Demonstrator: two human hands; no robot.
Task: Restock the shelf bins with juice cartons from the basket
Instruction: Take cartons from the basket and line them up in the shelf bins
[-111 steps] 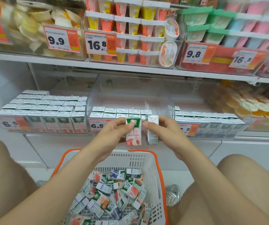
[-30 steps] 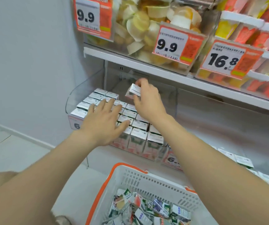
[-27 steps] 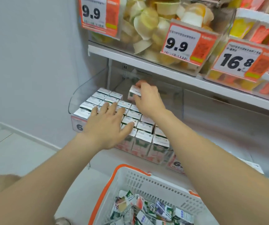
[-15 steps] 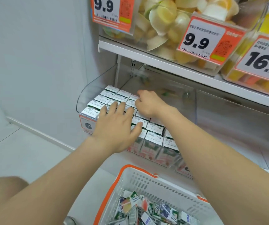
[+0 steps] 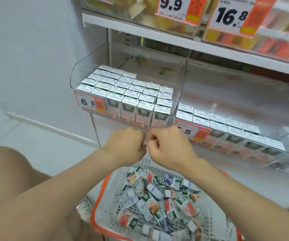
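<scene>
A white mesh basket with an orange rim (image 5: 95,211) stands on the floor between my knees, holding several loose juice cartons (image 5: 150,197). Above it, the left clear shelf bin (image 5: 88,66) holds neat rows of upright cartons (image 5: 126,92), with bare room at its back right. The bin to its right (image 5: 241,94) has two front rows of cartons (image 5: 217,121). My left hand (image 5: 126,147) and right hand (image 5: 170,147) hover side by side over the basket's far edge, below the bins. Both have curled fingers and hold nothing.
A white shelf (image 5: 175,39) runs overhead with snack bins and price tags 9.9 (image 5: 172,6) and 16.8 (image 5: 230,14). A grey wall (image 5: 27,58) bounds the left side. My bare knee (image 5: 4,171) is at the lower left, on a white floor.
My right hand set its carton into the left bin's back row and let go. Both hands then drew back from the bin to just above the basket, and the view tilted down.
</scene>
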